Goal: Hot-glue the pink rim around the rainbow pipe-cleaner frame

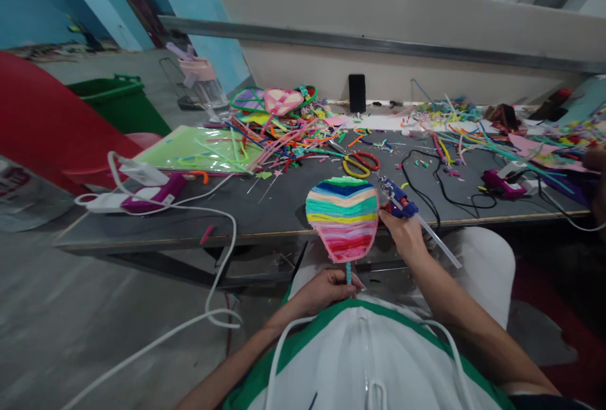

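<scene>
A fan-like piece (343, 217) with rainbow stripes and a pink rim stands upright at the table's front edge, on a turquoise stick (349, 273). My left hand (331, 287) is closed round the lower part of that stick, near my lap. Beside the piece's right edge, my right hand (398, 224) is closed on a blue glue gun (398, 199), its nozzle pointing up and left. A clear glue stick (439, 243) sticks out of the gun's back. Scissors (360, 164) with red and yellow handles lie just beyond the piece.
Pipe cleaners (284, 139) are heaped at the back left, near a green sheet (189, 148). A phone (356, 93) leans upright at the back. Purple power strips (156, 194) and white cables lie left, black cable (428, 199) right. At the right edge, part of another person's hand (595, 159) shows.
</scene>
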### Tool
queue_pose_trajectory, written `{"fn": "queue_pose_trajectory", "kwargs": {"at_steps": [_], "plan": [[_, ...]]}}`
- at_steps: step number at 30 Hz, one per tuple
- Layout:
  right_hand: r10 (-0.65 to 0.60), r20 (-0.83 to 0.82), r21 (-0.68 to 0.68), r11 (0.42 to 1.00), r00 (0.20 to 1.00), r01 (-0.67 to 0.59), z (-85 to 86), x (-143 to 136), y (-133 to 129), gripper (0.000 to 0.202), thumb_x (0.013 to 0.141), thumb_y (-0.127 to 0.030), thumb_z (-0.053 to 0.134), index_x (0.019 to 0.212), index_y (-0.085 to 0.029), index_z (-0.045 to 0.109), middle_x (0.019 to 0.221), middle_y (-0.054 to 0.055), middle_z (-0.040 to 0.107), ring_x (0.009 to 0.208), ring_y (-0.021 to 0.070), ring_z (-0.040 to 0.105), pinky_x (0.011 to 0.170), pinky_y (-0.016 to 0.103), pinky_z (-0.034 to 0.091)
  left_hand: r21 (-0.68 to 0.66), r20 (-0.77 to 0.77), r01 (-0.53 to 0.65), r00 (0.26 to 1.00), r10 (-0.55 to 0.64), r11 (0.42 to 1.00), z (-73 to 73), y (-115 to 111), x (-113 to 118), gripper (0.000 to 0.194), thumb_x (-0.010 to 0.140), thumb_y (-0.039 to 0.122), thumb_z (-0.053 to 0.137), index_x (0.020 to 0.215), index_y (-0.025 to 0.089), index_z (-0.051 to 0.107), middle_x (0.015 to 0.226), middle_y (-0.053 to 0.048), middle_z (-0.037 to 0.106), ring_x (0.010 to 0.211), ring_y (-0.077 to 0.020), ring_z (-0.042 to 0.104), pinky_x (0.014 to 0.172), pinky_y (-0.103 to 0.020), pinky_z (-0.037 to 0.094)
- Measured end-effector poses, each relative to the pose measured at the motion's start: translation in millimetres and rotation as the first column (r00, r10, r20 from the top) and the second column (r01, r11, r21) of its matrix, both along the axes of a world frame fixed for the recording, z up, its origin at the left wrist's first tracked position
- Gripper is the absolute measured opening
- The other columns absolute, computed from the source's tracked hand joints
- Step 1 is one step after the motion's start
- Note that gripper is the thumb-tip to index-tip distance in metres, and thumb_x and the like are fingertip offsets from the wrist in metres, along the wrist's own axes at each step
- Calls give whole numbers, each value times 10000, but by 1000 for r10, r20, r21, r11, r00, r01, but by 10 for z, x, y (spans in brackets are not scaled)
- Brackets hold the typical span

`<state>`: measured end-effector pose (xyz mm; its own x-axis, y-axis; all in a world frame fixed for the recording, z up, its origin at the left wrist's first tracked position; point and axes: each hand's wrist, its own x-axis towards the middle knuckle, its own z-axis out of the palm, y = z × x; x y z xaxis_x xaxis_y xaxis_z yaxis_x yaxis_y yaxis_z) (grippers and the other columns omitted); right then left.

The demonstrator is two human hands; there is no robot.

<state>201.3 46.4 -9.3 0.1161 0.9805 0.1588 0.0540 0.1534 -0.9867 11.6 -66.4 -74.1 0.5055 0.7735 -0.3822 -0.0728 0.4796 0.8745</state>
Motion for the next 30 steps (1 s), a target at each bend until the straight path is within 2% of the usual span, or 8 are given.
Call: {"fn": "queue_pose_trajectory", "kwargs": {"at_steps": [8,12,16,18,21,23,25,30], "plan": [[-10,-3,16,1000,1000,10,-37,29,28,135,616,-278,689,709,-216,614,703,-8,637,660,177,579,691,320,486,-35,-24,-13,1000,12,999,26,-8,11,387,632,414,749,920,158,713,752,-25,680,660,-141,568,650,-244,413],[-12,-46,14,1000,999,13,-17,9,-10,145,629,-271,688,736,-218,606,712,-13,635,662,173,582,692,321,488,-10,-19,-22,1000,22,1000,78,-16,-34,471,614,420,761,999,159,688,817,-38,694,690,-146,587,651,-240,427],[-12,-57,11,1000,998,13,15,-8,-40,147,633,-274,690,732,-214,599,767,5,658,700,180,586,713,327,489,76,-94,-118,988,125,990,124,13,-232,436,587,453,771,840,108,689,710,-58,677,607,-150,587,567,-236,416],[-9,-54,11,1000,998,9,23,-7,-43,155,629,-276,697,732,-212,600,768,9,661,709,184,586,716,329,489,129,-131,-251,955,267,959,149,35,-357,409,643,483,727,772,101,664,666,-54,658,570,-131,566,537,-223,393],[-10,-51,15,1000,999,11,12,2,-40,169,623,-272,709,744,-210,608,729,0,642,702,180,579,714,325,486,213,-131,-461,860,492,862,202,63,-474,377,744,495,633,831,129,635,747,-39,660,633,-108,571,558,-195,383],[-3,-51,19,1000,999,4,-12,14,-37,164,628,-271,711,743,-211,612,725,-6,629,700,176,576,714,320,485,247,-120,-550,799,589,798,246,82,-476,367,763,498,609,863,145,620,778,-30,658,663,-108,580,575,-193,393],[4,-53,19,1000,999,-3,-44,27,-36,154,639,-273,709,747,-217,615,731,-12,624,701,173,579,713,315,485,264,-118,-594,762,637,760,291,109,-425,374,755,508,614,844,145,617,748,-28,653,657,-118,585,573,-201,402],[9,-55,13,1000,998,-8,-99,43,-38,166,650,-290,711,781,-240,623,748,-11,635,714,180,594,718,316,492,278,-128,-621,732,669,733,374,213,-266,406,740,533,623,735,127,614,663,-39,649,598,-131,579,531,-212,389]]}}
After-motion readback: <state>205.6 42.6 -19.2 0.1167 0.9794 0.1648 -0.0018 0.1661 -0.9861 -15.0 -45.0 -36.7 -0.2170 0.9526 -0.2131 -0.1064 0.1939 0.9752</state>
